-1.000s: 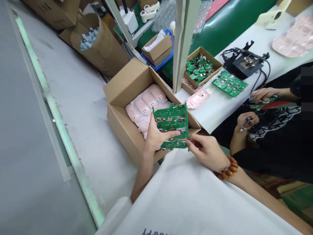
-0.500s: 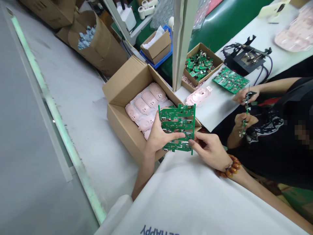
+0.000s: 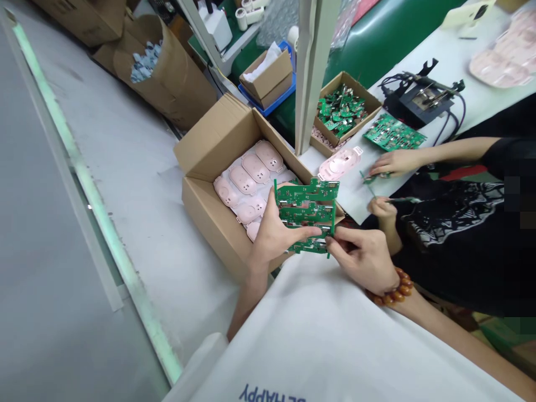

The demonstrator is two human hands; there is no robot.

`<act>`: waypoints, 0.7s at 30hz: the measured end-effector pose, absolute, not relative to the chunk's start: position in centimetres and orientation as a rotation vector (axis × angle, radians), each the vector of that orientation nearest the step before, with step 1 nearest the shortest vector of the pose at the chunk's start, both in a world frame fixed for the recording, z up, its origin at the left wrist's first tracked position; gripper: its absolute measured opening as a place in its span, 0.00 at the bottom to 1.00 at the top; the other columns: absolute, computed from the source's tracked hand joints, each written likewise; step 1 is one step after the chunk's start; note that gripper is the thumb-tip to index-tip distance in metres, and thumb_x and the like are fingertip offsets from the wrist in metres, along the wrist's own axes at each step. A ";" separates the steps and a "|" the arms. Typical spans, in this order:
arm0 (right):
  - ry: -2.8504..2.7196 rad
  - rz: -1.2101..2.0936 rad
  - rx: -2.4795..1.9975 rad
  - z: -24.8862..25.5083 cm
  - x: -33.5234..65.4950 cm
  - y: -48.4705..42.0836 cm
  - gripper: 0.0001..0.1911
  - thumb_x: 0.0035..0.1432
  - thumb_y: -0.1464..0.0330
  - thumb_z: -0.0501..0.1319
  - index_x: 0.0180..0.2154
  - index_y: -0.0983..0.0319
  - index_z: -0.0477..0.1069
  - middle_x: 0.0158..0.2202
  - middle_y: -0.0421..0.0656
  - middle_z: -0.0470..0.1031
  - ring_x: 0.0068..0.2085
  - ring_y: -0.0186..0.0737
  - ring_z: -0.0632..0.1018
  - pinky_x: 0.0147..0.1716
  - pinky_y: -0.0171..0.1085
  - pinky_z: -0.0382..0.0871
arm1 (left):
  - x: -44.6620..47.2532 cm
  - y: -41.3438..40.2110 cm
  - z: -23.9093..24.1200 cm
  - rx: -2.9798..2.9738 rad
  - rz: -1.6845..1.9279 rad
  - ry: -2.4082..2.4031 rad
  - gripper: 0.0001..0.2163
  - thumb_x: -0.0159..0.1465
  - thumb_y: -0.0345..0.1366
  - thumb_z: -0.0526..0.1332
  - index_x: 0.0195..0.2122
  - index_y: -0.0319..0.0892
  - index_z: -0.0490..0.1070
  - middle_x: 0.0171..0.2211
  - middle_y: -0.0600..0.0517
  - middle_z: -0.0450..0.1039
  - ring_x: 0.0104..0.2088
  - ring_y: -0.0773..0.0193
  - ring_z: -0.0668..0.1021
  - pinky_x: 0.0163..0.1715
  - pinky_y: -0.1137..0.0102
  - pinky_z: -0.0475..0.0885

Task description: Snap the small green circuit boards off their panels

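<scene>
A green circuit board panel (image 3: pixel 307 212), made of several joined boards with side rails, is held over my lap and tilted. My left hand (image 3: pixel 272 231) grips it from the left, the thumb lying across its face and the other fingers hidden behind. At the panel's lower right edge, my right hand (image 3: pixel 364 257) pinches the rail between thumb and fingers; a bead bracelet circles that wrist. Just beyond the panel stands an open cardboard box (image 3: pixel 213 223), in which pink plastic housings (image 3: pixel 243 180) lie on a white sheet.
At right a co-worker's hands (image 3: pixel 396 163) handle a small green piece and a tool. On the bench are a box of loose circuit boards (image 3: pixel 343 111), another board panel (image 3: pixel 393 133), a pink housing (image 3: pixel 340 163) and a black device (image 3: pixel 419 100). A metal post (image 3: pixel 310 78) rises behind my box.
The panel has tilted and shifted slightly right in my hands, both still gripping it. The co-worker's hands have moved left and down to the bench edge, one now flat near the board panel.
</scene>
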State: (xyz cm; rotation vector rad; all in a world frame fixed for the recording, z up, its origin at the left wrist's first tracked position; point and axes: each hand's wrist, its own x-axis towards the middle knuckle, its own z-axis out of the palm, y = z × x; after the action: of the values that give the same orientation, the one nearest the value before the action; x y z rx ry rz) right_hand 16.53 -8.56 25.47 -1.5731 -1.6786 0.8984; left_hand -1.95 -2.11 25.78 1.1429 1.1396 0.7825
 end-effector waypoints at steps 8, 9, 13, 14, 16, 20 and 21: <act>-1.665 0.868 -1.551 25.3 16.9 -8.5 0.11 0.66 0.65 0.59 0.30 0.59 0.67 0.20 0.36 0.68 0.20 0.31 0.66 0.22 0.32 0.61 | -2.7 -1.9 24.0 1.038 0.954 1.239 0.40 0.45 0.44 0.81 0.56 0.49 0.63 0.48 0.51 0.77 0.46 0.55 0.83 0.48 0.56 0.81; -1.685 0.885 -1.531 25.3 16.9 -8.5 0.11 0.66 0.66 0.59 0.30 0.59 0.68 0.20 0.36 0.68 0.20 0.31 0.66 0.22 0.32 0.61 | -2.9 -1.9 23.8 1.025 0.974 1.246 0.40 0.46 0.43 0.81 0.56 0.49 0.62 0.48 0.51 0.77 0.46 0.55 0.83 0.49 0.57 0.82; -1.822 0.984 -1.439 25.1 16.9 -8.6 0.14 0.65 0.66 0.58 0.25 0.59 0.64 0.19 0.35 0.65 0.19 0.30 0.63 0.22 0.32 0.57 | -3.3 -1.7 23.9 1.037 0.969 1.199 0.40 0.45 0.43 0.81 0.55 0.50 0.62 0.47 0.51 0.77 0.45 0.55 0.84 0.47 0.55 0.82; -1.821 1.011 -1.442 25.1 16.9 -8.6 0.16 0.64 0.66 0.58 0.24 0.59 0.62 0.18 0.35 0.63 0.19 0.30 0.62 0.21 0.32 0.56 | -3.3 -1.8 24.0 1.048 0.958 1.190 0.39 0.45 0.43 0.81 0.55 0.50 0.62 0.47 0.52 0.77 0.45 0.54 0.84 0.47 0.55 0.82; -1.792 1.117 -1.445 25.0 16.9 -8.6 0.18 0.63 0.66 0.57 0.22 0.59 0.57 0.17 0.34 0.57 0.20 0.30 0.59 0.21 0.32 0.53 | -3.1 -1.9 24.3 1.064 0.929 1.175 0.39 0.45 0.44 0.81 0.54 0.50 0.62 0.47 0.52 0.77 0.45 0.54 0.83 0.46 0.56 0.82; -1.702 1.350 -1.452 25.2 16.9 -8.6 0.19 0.62 0.65 0.56 0.20 0.59 0.54 0.18 0.34 0.52 0.21 0.29 0.55 0.20 0.32 0.51 | -2.9 -2.0 24.5 1.089 0.874 1.147 0.38 0.44 0.41 0.82 0.52 0.49 0.62 0.46 0.52 0.77 0.42 0.56 0.84 0.43 0.59 0.83; -1.680 1.370 -1.465 25.3 16.8 -8.6 0.20 0.61 0.65 0.57 0.20 0.59 0.53 0.18 0.34 0.51 0.21 0.29 0.54 0.20 0.32 0.50 | -3.0 -2.0 24.5 1.096 0.870 1.143 0.38 0.44 0.41 0.82 0.52 0.49 0.63 0.46 0.53 0.77 0.41 0.57 0.84 0.42 0.59 0.83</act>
State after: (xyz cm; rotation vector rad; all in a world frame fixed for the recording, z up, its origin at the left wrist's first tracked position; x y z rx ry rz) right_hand 16.81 -8.62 25.29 -1.4647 -1.6796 1.3703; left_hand -2.96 -2.04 24.50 1.0965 1.1434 0.8702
